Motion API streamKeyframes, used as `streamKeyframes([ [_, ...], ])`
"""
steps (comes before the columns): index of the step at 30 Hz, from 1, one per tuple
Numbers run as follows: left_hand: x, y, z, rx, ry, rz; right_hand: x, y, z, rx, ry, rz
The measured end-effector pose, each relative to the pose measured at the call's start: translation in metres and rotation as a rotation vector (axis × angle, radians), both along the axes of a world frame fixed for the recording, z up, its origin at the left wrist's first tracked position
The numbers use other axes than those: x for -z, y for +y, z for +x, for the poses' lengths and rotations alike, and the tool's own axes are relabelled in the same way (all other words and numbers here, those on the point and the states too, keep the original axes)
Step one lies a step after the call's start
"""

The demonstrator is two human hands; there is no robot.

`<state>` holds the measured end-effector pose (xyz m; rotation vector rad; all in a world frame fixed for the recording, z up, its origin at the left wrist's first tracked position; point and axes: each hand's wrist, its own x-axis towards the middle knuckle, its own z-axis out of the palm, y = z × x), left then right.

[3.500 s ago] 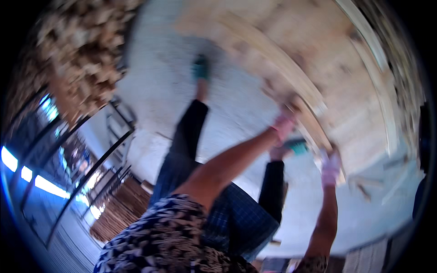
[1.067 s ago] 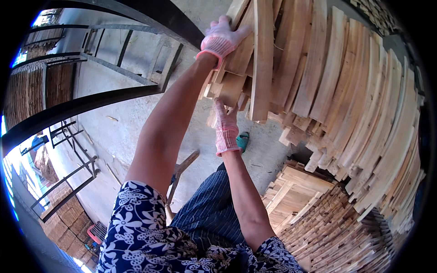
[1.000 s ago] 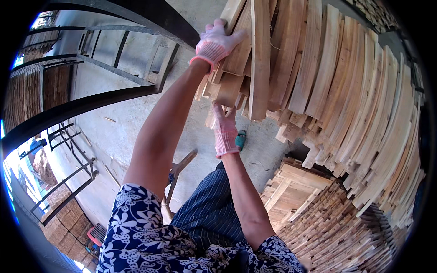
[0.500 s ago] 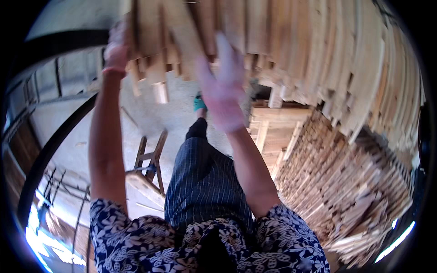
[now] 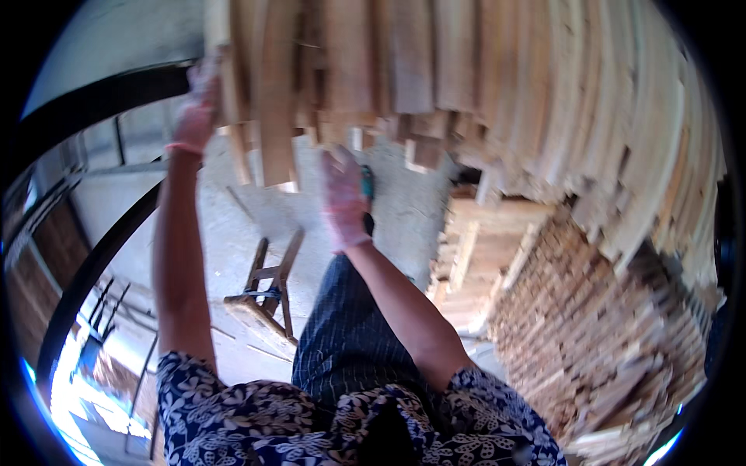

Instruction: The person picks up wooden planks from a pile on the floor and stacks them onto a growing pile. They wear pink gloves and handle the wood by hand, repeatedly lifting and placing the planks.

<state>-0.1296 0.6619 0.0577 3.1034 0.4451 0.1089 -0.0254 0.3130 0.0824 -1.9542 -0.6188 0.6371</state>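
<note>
Both my hands wear pale gloves that are pink at the palm and cuff. My left hand (image 5: pixel 196 113) reaches up along the left side of a large stack of wooden boards (image 5: pixel 350 62), its fingers stretched out flat against the outermost board (image 5: pixel 219 46); they are somewhat blurred. My right hand (image 5: pixel 343 198) is open just below the uneven near ends of the boards, fingers pointing up at them, with nothing in it. One board (image 5: pixel 273 109) sticks out toward me farther than those beside it. Whether my right fingertips touch a board end I cannot tell.
A small wooden stool (image 5: pixel 268 287) lies on the concrete floor (image 5: pixel 404 210) to the left of my legs. Black curved metal bars (image 5: pixel 101 93) run along the left. At the lower right stands a large pile of stacked wood strips (image 5: pixel 590 334), beside a wooden panel (image 5: pixel 474 241).
My right hand has come down and left, off the boards to below their ends. The slanted board near it no longer lies askew. My left hand stays at the stack's left side.
</note>
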Motion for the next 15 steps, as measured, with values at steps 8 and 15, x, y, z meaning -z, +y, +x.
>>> streamKeyframes([
  [8, -0.064, -0.073, 0.118, -1.06, -0.153, -1.059, 0.084, 0.047, 0.002, 0.249, 1.4, 0.412],
  [15, -0.085, -0.11, 0.119, -1.072, -0.343, -1.104, 0.092, 0.035, -0.018, 0.069, 1.369, 0.493],
])
